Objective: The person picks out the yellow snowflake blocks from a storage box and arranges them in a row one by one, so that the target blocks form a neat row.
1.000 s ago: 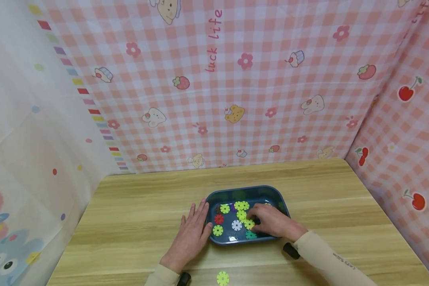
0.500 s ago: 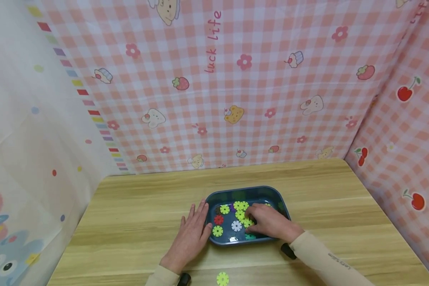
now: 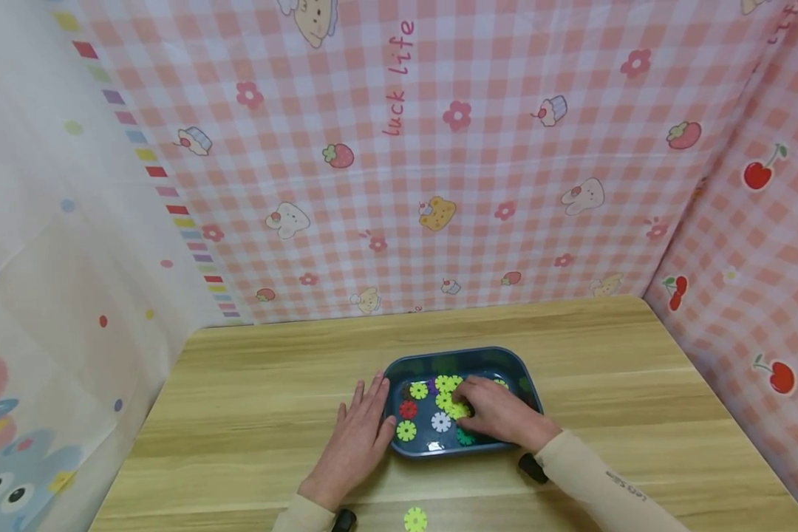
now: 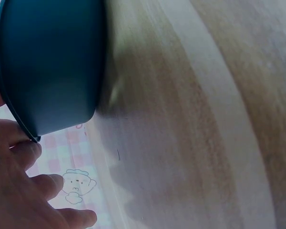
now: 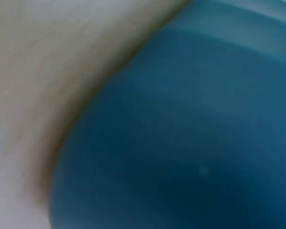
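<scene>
A dark blue tray holds several notched snowflake discs. My right hand reaches over its near right side, thumb and forefinger curled about a yellow snowflake disc that they partly hide. That disc lies against another yellow disc. Around them are a white disc, a green disc and a red disc. Fingers extended, my left hand rests along the tray's left edge. In the left wrist view, its fingers touch the tray's rim. The right wrist view shows only the tray's outer wall.
A single yellow disc lies on the wooden table near the front edge. Pink checked cloth hangs behind the table and on the right. A white patterned cloth hangs at the left.
My right hand has shifted slightly left within the tray, and the yellow disc at its fingertips has moved closer to the neighbouring yellow disc. My left hand stays on the tray's edge.
</scene>
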The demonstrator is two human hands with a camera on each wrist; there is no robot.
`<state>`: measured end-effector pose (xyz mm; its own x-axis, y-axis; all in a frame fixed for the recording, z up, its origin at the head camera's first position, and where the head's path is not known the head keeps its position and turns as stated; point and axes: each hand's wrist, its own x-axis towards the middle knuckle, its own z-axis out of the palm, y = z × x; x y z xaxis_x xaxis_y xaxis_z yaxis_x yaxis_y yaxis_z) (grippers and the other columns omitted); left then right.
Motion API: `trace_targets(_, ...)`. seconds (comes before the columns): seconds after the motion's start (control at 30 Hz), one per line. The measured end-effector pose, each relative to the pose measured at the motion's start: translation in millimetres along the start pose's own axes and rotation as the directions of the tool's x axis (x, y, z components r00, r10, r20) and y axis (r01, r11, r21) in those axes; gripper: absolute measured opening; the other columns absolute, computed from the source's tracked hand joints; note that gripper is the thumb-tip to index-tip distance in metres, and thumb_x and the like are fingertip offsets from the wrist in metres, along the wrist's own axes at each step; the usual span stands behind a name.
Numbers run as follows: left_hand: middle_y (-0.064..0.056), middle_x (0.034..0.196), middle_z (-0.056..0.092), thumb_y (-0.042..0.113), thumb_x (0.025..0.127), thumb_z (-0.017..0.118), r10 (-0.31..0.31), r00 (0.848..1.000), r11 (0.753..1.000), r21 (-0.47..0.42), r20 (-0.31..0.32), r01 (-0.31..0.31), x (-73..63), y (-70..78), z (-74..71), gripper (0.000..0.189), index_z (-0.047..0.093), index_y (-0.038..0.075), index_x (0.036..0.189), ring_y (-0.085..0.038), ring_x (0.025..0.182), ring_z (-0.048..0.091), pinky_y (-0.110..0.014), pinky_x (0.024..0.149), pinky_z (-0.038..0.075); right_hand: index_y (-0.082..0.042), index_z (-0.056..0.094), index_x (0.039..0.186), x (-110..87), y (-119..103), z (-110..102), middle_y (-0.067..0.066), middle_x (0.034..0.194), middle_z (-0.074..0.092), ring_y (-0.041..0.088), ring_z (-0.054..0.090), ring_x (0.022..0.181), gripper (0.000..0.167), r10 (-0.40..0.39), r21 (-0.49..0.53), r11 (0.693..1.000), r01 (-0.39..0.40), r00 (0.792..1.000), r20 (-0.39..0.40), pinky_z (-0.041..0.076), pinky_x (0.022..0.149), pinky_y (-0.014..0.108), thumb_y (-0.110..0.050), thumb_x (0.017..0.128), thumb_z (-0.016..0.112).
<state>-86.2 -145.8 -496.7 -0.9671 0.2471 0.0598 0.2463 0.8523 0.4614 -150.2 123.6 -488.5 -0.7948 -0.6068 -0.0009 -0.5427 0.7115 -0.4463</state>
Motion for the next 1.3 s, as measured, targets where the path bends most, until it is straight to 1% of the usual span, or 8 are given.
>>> trace_targets(0.17, -0.010, 0.171, 0.023, 0.031, 0.110, 0.048, -0.005, 1.000, 1.000, -0.002, 0.003, 0.005, -0.5, 0.3, -0.4, 0.060, 0.033, 0.004, 0.162, -0.043, 0.155, 0.019, -0.075, 0.115, 0.024, -0.006, 0.073, 0.117, -0.9, 0, 1, 0.002, 0.110, 0.067, 0.018, 0.062, 0.100, 0.040, 0.016, -0.004, 1.000, -0.016, 0.999, -0.030, 0.056, 0.092, 0.044, -0.027, 0.085, 0.087)
trace_targets(0.3, -0.010, 0.171, 0.023, 0.031, 0.110, 0.048, -0.007, 1.000, 1.000, 0.001, 0.004, 0.007, -0.8, 0.4, -0.7, 0.060, 0.033, 0.005, 0.162, -0.043, 0.155, 0.019, -0.075, 0.115, 0.024, -0.005, 0.074, 0.117, -1.4, 0, 1, 0.004, 0.110, 0.068, 0.020, 0.063, 0.101, 0.045, 0.034, -0.002, 0.999, -0.034, 0.999, -0.042, 0.056, 0.094, 0.045, -0.028, 0.082, 0.090)
trace_targets(0.37, -0.010, 0.171, 0.023, 0.031, 0.110, 0.048, -0.009, 1.000, 1.000, 0.000, 0.006, 0.009, -0.9, 0.3, -0.6, 0.060, 0.032, 0.005, 0.162, -0.043, 0.155, 0.019, -0.075, 0.115, 0.024, -0.004, 0.075, 0.116, -1.6, 0, 1, 0.004, 0.108, 0.069, 0.019, 0.063, 0.099, 0.044, 0.039, 0.000, 0.999, -0.039, 0.999, -0.038, 0.056, 0.092, 0.045, -0.027, 0.081, 0.090)
trace_targets(0.57, -0.010, 0.171, 0.023, 0.032, 0.110, 0.048, -0.010, 1.000, 1.000, -0.005, 0.008, 0.010, -1.6, 0.4, -0.9, 0.060, 0.032, 0.005, 0.162, -0.042, 0.156, 0.019, -0.075, 0.115, 0.023, -0.005, 0.077, 0.111, -1.4, -1, 3, 0.001, 0.102, 0.068, 0.015, 0.062, 0.091, 0.034, 0.056, -0.005, 0.998, -0.057, 0.998, -0.035, 0.057, 0.087, 0.042, -0.022, 0.083, 0.089)
trace_targets(0.73, -0.010, 0.171, 0.023, 0.031, 0.110, 0.047, -0.010, 1.000, 1.000, -0.008, 0.006, 0.010, -1.7, 0.1, -1.0, 0.060, 0.032, 0.005, 0.162, -0.043, 0.155, 0.019, -0.075, 0.115, 0.023, -0.005, 0.077, 0.111, -1.1, -1, 3, 0.000, 0.100, 0.067, 0.013, 0.060, 0.089, 0.032, 0.054, -0.007, 0.998, -0.054, 0.998, -0.037, 0.057, 0.085, 0.041, -0.020, 0.085, 0.087)
trace_targets(0.97, -0.010, 0.171, 0.024, 0.031, 0.110, 0.047, -0.009, 1.000, 1.000, -0.017, 0.001, 0.009, -1.3, 0.8, -1.2, 0.060, 0.033, 0.005, 0.162, -0.043, 0.155, 0.019, -0.075, 0.115, 0.023, -0.007, 0.077, 0.114, -2.0, -3, 0, 0.002, 0.108, 0.070, 0.016, 0.064, 0.098, 0.032, 0.071, 0.014, 0.997, -0.071, 0.996, -0.050, 0.057, 0.091, 0.042, -0.019, 0.086, 0.086)
trace_targets(1.13, -0.009, 0.171, 0.024, 0.031, 0.110, 0.047, -0.011, 1.000, 1.000, -0.016, 0.002, 0.011, -1.4, 0.7, -1.0, 0.060, 0.032, 0.005, 0.162, -0.043, 0.156, 0.018, -0.075, 0.115, 0.022, -0.009, 0.077, 0.116, -5.1, -7, -6, 0.001, 0.110, 0.069, 0.017, 0.064, 0.099, 0.031, 0.075, 0.034, 0.997, -0.073, 0.995, -0.070, 0.057, 0.093, 0.044, -0.019, 0.087, 0.085)
trace_targets(1.3, -0.009, 0.171, 0.023, 0.032, 0.110, 0.047, -0.017, 1.000, 1.000, -0.020, 0.009, 0.017, -0.6, 0.3, -1.4, 0.060, 0.032, 0.006, 0.162, -0.042, 0.156, 0.017, -0.074, 0.116, 0.021, -0.009, 0.077, 0.117, -11.0, -13, -13, 0.000, 0.110, 0.067, 0.016, 0.062, 0.098, 0.031, 0.072, 0.046, 0.997, -0.068, 0.992, -0.103, 0.057, 0.090, 0.043, -0.020, 0.088, 0.084)
